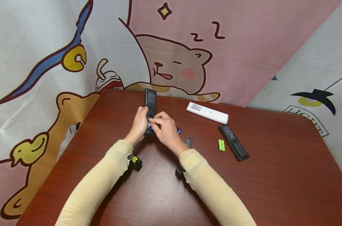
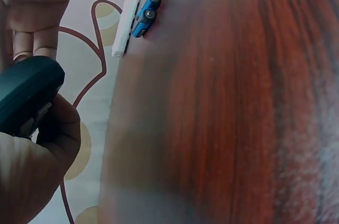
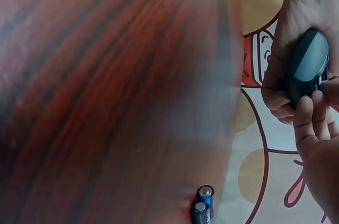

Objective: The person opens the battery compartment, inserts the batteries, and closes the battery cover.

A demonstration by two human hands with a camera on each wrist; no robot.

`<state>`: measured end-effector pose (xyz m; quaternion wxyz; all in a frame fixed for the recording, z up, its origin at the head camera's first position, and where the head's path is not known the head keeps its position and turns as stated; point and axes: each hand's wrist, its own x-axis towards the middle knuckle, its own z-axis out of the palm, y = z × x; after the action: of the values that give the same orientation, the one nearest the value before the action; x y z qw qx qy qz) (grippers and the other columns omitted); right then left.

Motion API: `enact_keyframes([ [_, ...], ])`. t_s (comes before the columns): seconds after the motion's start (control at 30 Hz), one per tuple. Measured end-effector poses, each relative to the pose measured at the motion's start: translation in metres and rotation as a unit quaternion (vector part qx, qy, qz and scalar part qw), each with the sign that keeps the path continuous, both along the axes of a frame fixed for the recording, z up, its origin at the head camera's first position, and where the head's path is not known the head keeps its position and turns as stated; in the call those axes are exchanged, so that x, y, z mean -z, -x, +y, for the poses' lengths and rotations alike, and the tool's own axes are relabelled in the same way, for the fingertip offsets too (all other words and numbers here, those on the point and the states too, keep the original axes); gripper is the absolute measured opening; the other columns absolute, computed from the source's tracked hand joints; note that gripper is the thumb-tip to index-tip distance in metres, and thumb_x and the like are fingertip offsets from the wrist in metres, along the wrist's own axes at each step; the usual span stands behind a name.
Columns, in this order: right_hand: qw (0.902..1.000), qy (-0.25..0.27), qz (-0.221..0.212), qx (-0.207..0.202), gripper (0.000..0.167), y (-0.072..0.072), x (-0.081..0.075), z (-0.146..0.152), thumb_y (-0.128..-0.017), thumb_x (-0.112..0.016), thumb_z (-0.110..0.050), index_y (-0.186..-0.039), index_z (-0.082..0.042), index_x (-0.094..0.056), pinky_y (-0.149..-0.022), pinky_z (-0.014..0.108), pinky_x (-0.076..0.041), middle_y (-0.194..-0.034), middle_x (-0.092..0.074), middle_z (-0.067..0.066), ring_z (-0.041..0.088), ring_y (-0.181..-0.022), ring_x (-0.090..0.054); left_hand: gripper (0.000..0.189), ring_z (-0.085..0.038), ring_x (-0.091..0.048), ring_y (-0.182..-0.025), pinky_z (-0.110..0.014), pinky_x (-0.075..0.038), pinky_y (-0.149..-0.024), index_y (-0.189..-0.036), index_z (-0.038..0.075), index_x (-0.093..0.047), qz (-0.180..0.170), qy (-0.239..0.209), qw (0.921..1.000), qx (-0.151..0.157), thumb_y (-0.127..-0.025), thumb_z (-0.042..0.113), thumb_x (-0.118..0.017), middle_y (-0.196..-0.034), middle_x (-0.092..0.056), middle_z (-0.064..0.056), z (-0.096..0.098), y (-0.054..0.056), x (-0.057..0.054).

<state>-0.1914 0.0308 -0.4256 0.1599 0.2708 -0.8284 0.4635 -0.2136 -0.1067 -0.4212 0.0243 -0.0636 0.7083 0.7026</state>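
Note:
My left hand (image 1: 138,123) grips a black remote control (image 1: 151,99) from its left side, back facing up, above the table's far left part. Its battery compartment is uncovered, and blue-and-silver batteries (image 1: 149,126) show inside. With thumb and fingertips, my right hand (image 1: 166,128) pinches a battery at the compartment, partly hiding it. The remote's rounded end (image 2: 32,89) appears in the left wrist view, with fingers around it. Two blue batteries (image 3: 204,203) lie on the table, half hidden behind my right hand in the head view.
A small dark battery cover (image 1: 189,142) lies beside my right wrist. Farther right are a white remote (image 1: 207,113), two green batteries (image 1: 221,145) and another black remote (image 1: 234,144). A patterned curtain (image 1: 176,66) hangs along the table's back and left edges.

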Motion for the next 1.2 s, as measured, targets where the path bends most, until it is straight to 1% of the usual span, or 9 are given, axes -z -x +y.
enact_keyframes([
  [0.13, 1.0000, 0.003, 0.006, 0.001, 0.015, 0.000, 0.000, 0.001, -0.094, -0.072, -0.001, -0.107, 0.000, -0.080, -0.075, 0.033, -0.055, -0.101, -0.067, 0.012, 0.023, -0.087, -0.066, 0.031, -0.015, -0.048, -0.075, -0.024, -0.045, -0.064, -0.105, 0.009, -0.042, -0.005, -0.020, 0.9998, 0.004, -0.112, 0.036, -0.028, -0.094, -0.045, -0.008, 0.001, 0.000, -0.001],
  [0.27, 1.0000, 0.002, -0.002, -0.001, 0.016, 0.001, -0.001, 0.002, -0.094, -0.072, -0.001, -0.107, 0.000, -0.080, -0.075, 0.034, -0.054, -0.102, -0.066, 0.013, 0.024, -0.088, -0.065, 0.030, -0.015, -0.049, -0.074, -0.024, -0.045, -0.065, -0.106, 0.009, -0.042, -0.005, -0.029, 0.9996, 0.004, -0.112, 0.035, -0.027, -0.094, -0.045, -0.008, 0.001, 0.000, -0.001],
  [0.57, 0.9998, 0.005, -0.018, -0.008, 0.017, 0.000, -0.006, 0.007, -0.093, -0.072, 0.000, -0.108, -0.002, -0.080, -0.074, 0.034, -0.052, -0.103, -0.065, 0.013, 0.024, -0.086, -0.063, 0.030, -0.017, -0.050, -0.082, -0.024, -0.046, -0.071, -0.108, 0.007, -0.043, 0.007, -0.027, 0.9996, 0.012, -0.112, 0.032, -0.026, -0.099, -0.046, -0.009, 0.002, -0.001, -0.001],
  [0.77, 0.9995, -0.002, -0.029, -0.014, 0.017, 0.001, -0.005, 0.009, -0.094, -0.071, -0.002, -0.109, -0.004, -0.079, -0.073, 0.032, -0.052, -0.104, -0.064, 0.011, 0.022, -0.084, -0.062, 0.031, -0.016, -0.050, -0.082, -0.024, -0.046, -0.071, -0.108, 0.007, -0.044, 0.012, -0.027, 0.9994, 0.018, -0.113, 0.031, -0.026, -0.099, -0.046, -0.009, 0.002, -0.001, 0.000],
  [0.93, 0.9994, 0.003, -0.028, -0.020, 0.015, 0.002, -0.005, 0.011, -0.094, -0.072, -0.002, -0.107, -0.004, -0.079, -0.074, 0.030, -0.053, -0.102, -0.064, 0.011, 0.021, -0.084, -0.064, 0.032, -0.016, -0.051, -0.082, -0.024, -0.046, -0.071, -0.110, 0.006, -0.045, 0.017, -0.021, 0.9993, 0.027, -0.113, 0.031, -0.026, -0.100, -0.047, -0.010, 0.001, -0.002, 0.000],
  [1.2, 0.9988, 0.003, -0.046, -0.018, 0.014, 0.003, -0.006, 0.014, -0.093, -0.072, -0.001, -0.105, -0.005, -0.079, -0.076, 0.031, -0.053, -0.101, -0.066, 0.010, 0.021, -0.086, -0.064, 0.031, -0.016, -0.052, -0.080, -0.024, -0.046, -0.070, -0.106, 0.006, -0.046, 0.024, -0.015, 0.9994, 0.018, -0.112, 0.029, -0.027, -0.096, -0.048, -0.009, 0.000, -0.002, 0.001],
])
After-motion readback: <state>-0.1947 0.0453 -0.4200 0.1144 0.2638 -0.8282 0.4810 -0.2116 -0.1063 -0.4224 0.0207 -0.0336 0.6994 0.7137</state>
